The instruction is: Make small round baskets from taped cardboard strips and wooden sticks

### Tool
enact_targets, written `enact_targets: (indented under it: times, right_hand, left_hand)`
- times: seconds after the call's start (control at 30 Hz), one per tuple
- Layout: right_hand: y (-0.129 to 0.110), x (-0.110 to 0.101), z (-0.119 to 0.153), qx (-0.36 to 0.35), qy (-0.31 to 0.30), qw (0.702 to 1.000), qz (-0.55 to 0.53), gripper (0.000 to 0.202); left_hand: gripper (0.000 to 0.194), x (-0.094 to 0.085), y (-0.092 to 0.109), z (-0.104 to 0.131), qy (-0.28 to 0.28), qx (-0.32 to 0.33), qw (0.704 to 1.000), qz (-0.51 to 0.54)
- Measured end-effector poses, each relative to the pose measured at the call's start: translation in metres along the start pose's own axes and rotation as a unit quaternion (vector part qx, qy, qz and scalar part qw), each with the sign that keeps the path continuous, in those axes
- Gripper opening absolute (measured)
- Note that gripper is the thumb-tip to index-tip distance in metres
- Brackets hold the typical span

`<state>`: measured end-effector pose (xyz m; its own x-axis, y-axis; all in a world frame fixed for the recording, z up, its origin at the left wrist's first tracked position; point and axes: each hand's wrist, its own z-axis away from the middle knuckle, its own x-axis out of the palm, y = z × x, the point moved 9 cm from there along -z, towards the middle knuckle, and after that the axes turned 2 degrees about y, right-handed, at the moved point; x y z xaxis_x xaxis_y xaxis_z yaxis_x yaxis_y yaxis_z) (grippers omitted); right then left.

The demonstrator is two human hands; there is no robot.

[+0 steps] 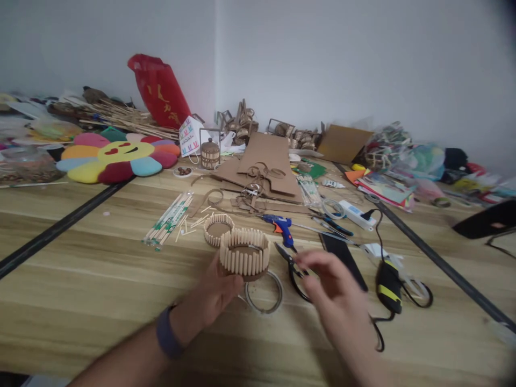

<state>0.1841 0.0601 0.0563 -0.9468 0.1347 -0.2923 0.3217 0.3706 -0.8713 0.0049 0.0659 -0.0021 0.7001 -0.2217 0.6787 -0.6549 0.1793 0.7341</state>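
My left hand [217, 293] is wrapped round the lower side of a small round basket of short wooden sticks [245, 260] on a brown cardboard base, tilted a little so its hollow shows. My right hand [336, 295] hovers to the right, thumb and fingers curved but apart, with nothing visible between them. Black-handled scissors [289, 259] lie just beyond its fingertips, partly hidden by the hand. Under the basket rests a roll of tape [264, 309]. Behind it stands a second, smaller stick ring [218, 228]. A blue hot glue gun [282, 228] lies close by.
Packaged sticks [169, 217] and loose pieces lie left of centre. Cardboard sheets [262, 161] and curled strips [252, 196] cover the middle back. At right are a black phone [344, 258], a power strip [357, 215] and a black-yellow tool [389, 287]. A flower cushion [121, 153] sits back left.
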Motion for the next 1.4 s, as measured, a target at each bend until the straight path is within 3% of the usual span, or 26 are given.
enact_targets:
  times: [0.1,0.17,0.27,0.37,0.47,0.6,0.7,0.8,0.93,1.03,1.1,1.2,1.3,1.4]
  right_hand:
    - [0.027,0.039,0.003,0.063,-0.076,0.993,-0.065,0.092]
    - [0.043,0.065,0.006,0.095,-0.121,0.979,-0.134,0.114]
    - [0.058,0.082,0.008,0.135,-0.134,0.949,-0.251,0.113]
    - [0.058,0.084,0.006,0.159,-0.157,0.920,-0.323,0.104]
    - [0.055,0.078,0.003,0.180,-0.177,0.903,-0.347,0.097]
    - [0.060,0.069,0.001,0.199,-0.185,0.906,-0.325,0.103]
    - [0.056,0.057,-0.003,0.152,-0.184,0.941,-0.241,0.102]
    - [0.034,0.041,-0.011,0.023,-0.178,0.981,-0.072,0.078]
    - [0.000,0.048,-0.008,-0.116,-0.263,0.957,0.035,0.024]
    - [-0.007,0.052,-0.013,-0.149,-0.274,0.947,0.071,0.015]
    - [-0.004,0.054,-0.022,-0.163,-0.253,0.947,0.113,0.016]
    - [0.005,0.063,-0.036,-0.190,-0.239,0.935,0.183,0.015]
    - [0.018,0.082,-0.048,-0.199,-0.264,0.908,0.257,0.012]
    - [0.029,0.100,-0.057,-0.202,-0.275,0.895,0.287,0.010]
  left_hand:
    - [0.077,-0.001,-0.002,0.000,0.015,0.034,0.999,-0.033]
    - [0.077,-0.002,-0.005,0.000,0.018,0.049,0.997,-0.049]
    - [0.076,-0.002,-0.011,-0.002,0.004,0.046,0.997,-0.057]
    - [0.073,-0.001,-0.014,-0.005,-0.018,0.034,0.997,-0.061]
    - [0.071,0.001,-0.014,-0.005,-0.039,0.030,0.996,-0.070]
    - [0.063,0.007,-0.011,-0.005,-0.070,0.038,0.994,-0.070]
    - [0.055,0.011,-0.012,-0.004,-0.085,0.023,0.995,-0.047]
    - [0.050,0.008,-0.016,-0.004,-0.084,-0.001,0.996,-0.025]
    - [0.049,-0.001,-0.022,-0.004,-0.072,-0.022,0.997,-0.029]
    - [0.049,-0.014,-0.013,-0.006,-0.010,0.017,0.994,-0.104]
    - [0.046,-0.026,0.007,-0.006,0.065,0.092,0.967,-0.228]
    - [0.034,-0.033,0.039,-0.003,0.155,0.201,0.862,-0.440]
    - [0.031,-0.036,0.046,-0.005,0.173,0.242,0.761,-0.576]
    - [0.040,-0.042,0.041,-0.012,0.166,0.256,0.694,-0.652]
